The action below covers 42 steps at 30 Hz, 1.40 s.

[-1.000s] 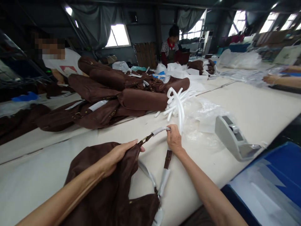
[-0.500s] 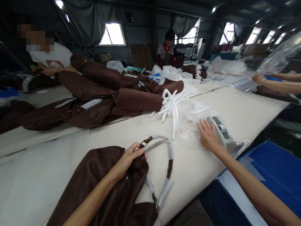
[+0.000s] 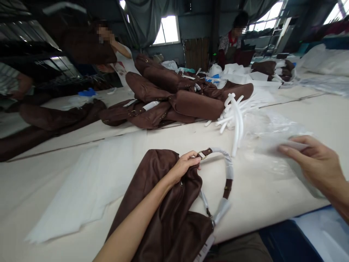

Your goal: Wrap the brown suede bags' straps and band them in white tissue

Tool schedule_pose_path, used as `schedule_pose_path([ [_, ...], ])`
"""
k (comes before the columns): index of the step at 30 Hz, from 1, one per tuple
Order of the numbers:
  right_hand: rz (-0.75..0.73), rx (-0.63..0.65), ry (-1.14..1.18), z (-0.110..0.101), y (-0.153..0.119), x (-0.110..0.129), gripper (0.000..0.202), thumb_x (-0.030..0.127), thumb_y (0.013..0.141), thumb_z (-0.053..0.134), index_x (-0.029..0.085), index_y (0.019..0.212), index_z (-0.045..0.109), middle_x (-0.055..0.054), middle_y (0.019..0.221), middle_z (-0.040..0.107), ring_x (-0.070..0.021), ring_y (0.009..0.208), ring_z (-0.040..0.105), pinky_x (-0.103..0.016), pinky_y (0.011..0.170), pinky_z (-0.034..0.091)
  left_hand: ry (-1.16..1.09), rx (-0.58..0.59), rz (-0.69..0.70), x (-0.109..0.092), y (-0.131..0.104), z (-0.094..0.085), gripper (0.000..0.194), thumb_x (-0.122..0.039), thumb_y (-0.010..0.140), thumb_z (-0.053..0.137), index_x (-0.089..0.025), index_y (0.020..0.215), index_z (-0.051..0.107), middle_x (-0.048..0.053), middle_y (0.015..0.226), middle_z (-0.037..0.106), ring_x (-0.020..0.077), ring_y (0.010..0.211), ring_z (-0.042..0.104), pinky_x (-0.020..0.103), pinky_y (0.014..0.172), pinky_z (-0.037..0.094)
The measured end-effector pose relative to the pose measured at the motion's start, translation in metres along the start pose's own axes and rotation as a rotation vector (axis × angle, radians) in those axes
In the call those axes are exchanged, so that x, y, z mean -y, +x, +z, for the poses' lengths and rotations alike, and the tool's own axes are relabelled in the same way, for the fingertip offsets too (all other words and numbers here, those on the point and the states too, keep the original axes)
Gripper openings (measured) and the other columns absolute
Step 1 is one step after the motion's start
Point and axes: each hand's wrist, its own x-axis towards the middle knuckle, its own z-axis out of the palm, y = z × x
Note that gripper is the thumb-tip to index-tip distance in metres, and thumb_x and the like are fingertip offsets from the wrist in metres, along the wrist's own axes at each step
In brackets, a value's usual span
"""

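My left hand (image 3: 188, 163) grips the top edge of a dark brown handbag (image 3: 160, 203) beside the brass ring of its strap. The strap (image 3: 229, 171) curves out to the right on the table, mostly wrapped in pale protective film. Over the table at the right, my right hand (image 3: 316, 156) pinches a whitish, see-through strip of tape (image 3: 297, 145) between thumb and fingers. The tape dispenser is mostly hidden behind this hand and blurred. Crumpled clear plastic bags (image 3: 272, 127) lie just beyond it.
Brown handbags (image 3: 199, 105) are heaped across the table, with white foam tubes (image 3: 236, 123) at their right end. A stack of thin white sheets (image 3: 81, 193) lies left. Two people (image 3: 122, 58) (image 3: 231, 43) are across the table; another person (image 3: 16, 83) is far left.
My right hand has lifted from beside the tape dispenser and closed into a pinch. The view has swung left, bringing the white sheets into sight. My left hand keeps its hold on the handbag.
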Motion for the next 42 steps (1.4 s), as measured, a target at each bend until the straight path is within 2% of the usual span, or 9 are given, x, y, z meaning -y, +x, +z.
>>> schedule_pose_path([
  [4,0.352,0.532,0.368,0.052,-0.031,0.021,0.041,0.052,0.061,0.083,0.018,0.080,0.068,-0.001,0.066,0.067,-0.0170,0.055,0.060,-0.027,0.049,0.046,0.035,0.039,0.038,-0.004,-0.004,-0.002,0.032,-0.044,0.074,0.073,-0.016,0.087,0.066,0.002,0.074,0.067,0.0124,0.064,0.048,0.023,0.061,0.033],
  [6,0.472,0.686,0.470,0.089,-0.042,0.020,0.039,0.049,0.059,0.084,0.017,0.075,0.068,-0.001,0.063,0.067,-0.0161,0.052,0.059,-0.026,0.048,0.045,0.043,0.076,0.043,-0.005,-0.005,-0.003,0.032,-0.042,0.073,0.075,-0.015,0.091,0.070,0.002,0.081,0.067,0.0124,0.068,0.048,0.023,0.064,0.034],
  [12,0.573,0.690,0.729,0.174,-0.049,0.032,0.030,0.037,0.055,0.087,0.015,0.069,0.070,-0.002,0.060,0.068,-0.0137,0.050,0.058,-0.024,0.049,0.044,-0.008,0.157,-0.022,-0.003,-0.007,-0.008,0.032,-0.037,0.069,0.079,-0.015,0.092,0.074,0.000,0.082,0.063,0.0125,0.074,0.051,0.022,0.070,0.036],
  [15,0.569,0.662,0.813,0.180,-0.046,0.039,0.032,0.038,0.057,0.086,0.014,0.071,0.070,-0.001,0.062,0.068,-0.0127,0.051,0.058,-0.024,0.051,0.045,0.003,0.135,-0.026,0.000,-0.006,-0.008,0.029,-0.037,0.067,0.081,-0.014,0.083,0.072,-0.001,0.074,0.059,0.0113,0.068,0.048,0.022,0.067,0.036],
  [21,0.634,0.814,0.967,0.152,-0.065,0.020,0.039,0.034,0.056,0.089,0.015,0.081,0.067,-0.003,0.077,0.072,-0.0139,0.066,0.065,-0.024,0.064,0.050,-0.001,0.110,-0.013,0.005,-0.004,-0.009,0.029,-0.042,0.071,0.077,-0.016,0.080,0.068,-0.002,0.070,0.055,0.0111,0.064,0.047,0.022,0.065,0.038],
  [28,0.712,0.471,0.797,0.171,-0.070,0.005,0.025,0.029,0.052,0.079,0.019,0.063,0.059,0.001,0.054,0.062,-0.0125,0.045,0.052,-0.024,0.045,0.037,0.022,0.072,-0.005,0.003,-0.005,-0.007,0.031,-0.042,0.076,0.074,-0.017,0.094,0.071,-0.002,0.077,0.055,0.0100,0.064,0.044,0.022,0.067,0.039],
  [34,0.636,0.324,0.812,0.211,-0.043,0.003,0.016,0.025,0.054,0.069,0.018,0.069,0.068,-0.001,0.062,0.068,-0.0161,0.055,0.058,-0.027,0.052,0.042,0.159,0.024,0.022,0.004,-0.006,-0.007,0.036,-0.048,0.078,0.071,-0.018,0.098,0.073,0.001,0.083,0.060,0.0154,0.075,0.051,0.025,0.075,0.041],
  [38,0.609,0.179,0.797,0.217,-0.040,-0.005,0.012,0.028,0.056,0.066,0.021,0.065,0.064,0.001,0.058,0.065,-0.0179,0.057,0.056,-0.029,0.054,0.041,0.205,-0.012,0.037,0.008,-0.004,-0.008,0.041,-0.052,0.076,0.073,-0.018,0.100,0.074,0.004,0.094,0.065,0.0219,0.091,0.055,0.028,0.082,0.042],
  [42,0.563,0.182,0.868,0.217,-0.040,-0.003,0.018,0.032,0.053,0.073,0.022,0.064,0.063,-0.001,0.064,0.069,-0.0214,0.065,0.062,-0.032,0.062,0.048,0.230,-0.022,0.039,0.010,-0.003,-0.007,0.039,-0.052,0.076,0.072,-0.019,0.097,0.075,0.005,0.096,0.066,0.0247,0.099,0.055,0.029,0.087,0.041],
])
